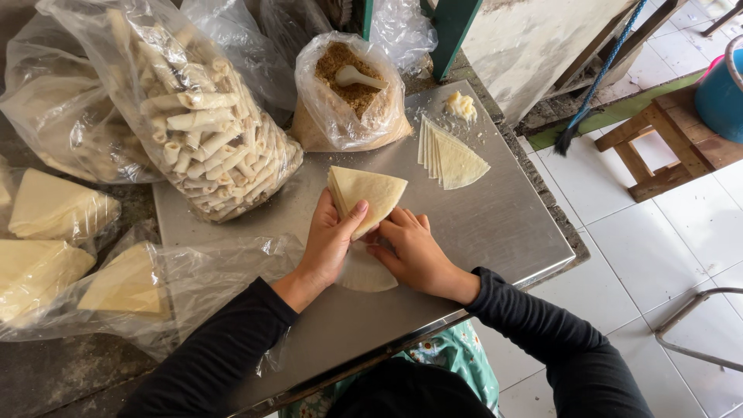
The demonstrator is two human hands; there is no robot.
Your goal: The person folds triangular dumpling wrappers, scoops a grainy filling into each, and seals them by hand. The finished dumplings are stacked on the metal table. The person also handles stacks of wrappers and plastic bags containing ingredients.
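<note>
One head-worn camera looks steeply down, close over the steel table point(495, 224).
</note>
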